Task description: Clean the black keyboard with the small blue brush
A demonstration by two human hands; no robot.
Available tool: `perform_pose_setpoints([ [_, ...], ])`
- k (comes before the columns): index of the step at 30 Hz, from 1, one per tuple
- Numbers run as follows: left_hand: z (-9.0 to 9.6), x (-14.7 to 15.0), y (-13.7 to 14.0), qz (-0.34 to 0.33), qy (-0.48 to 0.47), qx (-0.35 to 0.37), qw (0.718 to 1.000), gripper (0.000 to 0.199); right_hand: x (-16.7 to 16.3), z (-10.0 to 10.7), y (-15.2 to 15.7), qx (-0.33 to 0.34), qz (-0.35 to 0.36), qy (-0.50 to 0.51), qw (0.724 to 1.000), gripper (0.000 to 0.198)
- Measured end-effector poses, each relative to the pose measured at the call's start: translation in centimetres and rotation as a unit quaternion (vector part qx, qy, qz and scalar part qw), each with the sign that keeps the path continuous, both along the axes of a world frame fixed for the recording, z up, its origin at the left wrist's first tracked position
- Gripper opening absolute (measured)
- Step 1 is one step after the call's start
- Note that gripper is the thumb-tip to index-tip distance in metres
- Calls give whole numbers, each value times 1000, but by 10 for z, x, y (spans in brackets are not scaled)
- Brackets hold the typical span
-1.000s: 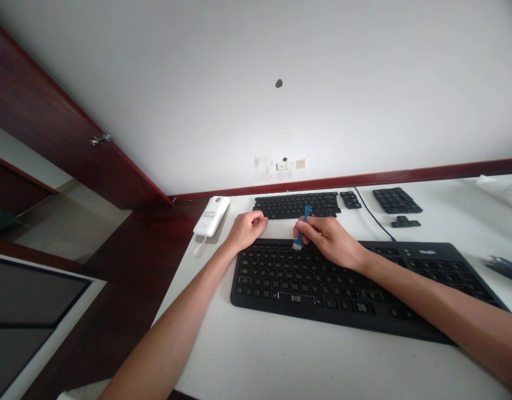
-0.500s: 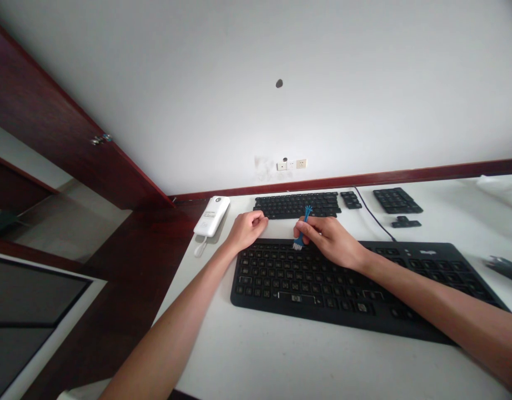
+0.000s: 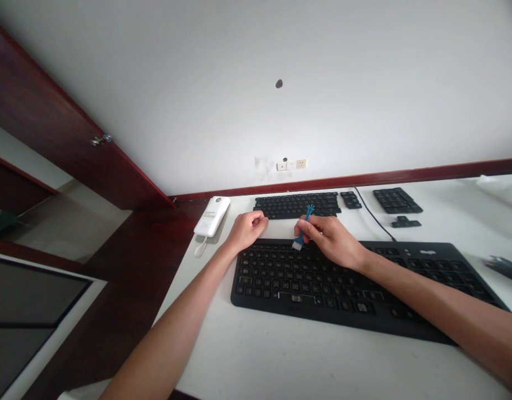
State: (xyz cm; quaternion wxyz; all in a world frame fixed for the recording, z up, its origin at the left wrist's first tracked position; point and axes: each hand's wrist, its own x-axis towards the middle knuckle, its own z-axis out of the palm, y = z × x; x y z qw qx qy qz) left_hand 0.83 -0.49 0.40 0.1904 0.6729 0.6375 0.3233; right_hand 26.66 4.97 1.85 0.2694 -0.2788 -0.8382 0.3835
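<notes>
My right hand [image 3: 329, 236] pinches a small blue brush [image 3: 298, 242] with pale bristles at its lower end and a blue tuft at the top. Those bristles are at the top row of a black keyboard [image 3: 339, 318], whose keycaps are off, baring the square key sockets. Curled into a loose fist, my left hand [image 3: 248, 229] rests at the keyboard's upper left corner, with nothing visible in it. Behind both hands lie the removed black keycaps [image 3: 281, 204], set out in keyboard order and partly hidden by my right hand.
A white handheld device [image 3: 212, 216] with a strap lies at the desk's left edge. Further keycap groups [image 3: 396, 200] and a cable [image 3: 375, 218] are at the back right. Some black object [image 3: 506, 268] lies at the right. The wall rises behind the white desk [image 3: 256, 344].
The brush's top has tilted slightly to the right, while its bristles stay around the same spot on the top row. My left hand and the keyboard have not visibly moved.
</notes>
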Motion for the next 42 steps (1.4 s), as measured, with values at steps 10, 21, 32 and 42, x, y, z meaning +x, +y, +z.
perform_pose_setpoints([
  [10, -2, -1, 0, -2, -1, 2, 1000, 34, 0, -2, 1, -39, -21, 46, 998, 56],
  [21, 0, 0, 1, 0, 1, 1, 1000, 34, 1, -3, 1, -4, 0, 11, 1000, 56],
  [32, -1, -1, 1, -4, 0, 3, 1000, 34, 0, -2, 1, 6, 23, 2, 1000, 55],
  [42, -1, -1, 1, -2, 2, 1, 1000, 35, 1, 2, -1, -9, 37, 23, 999, 52],
])
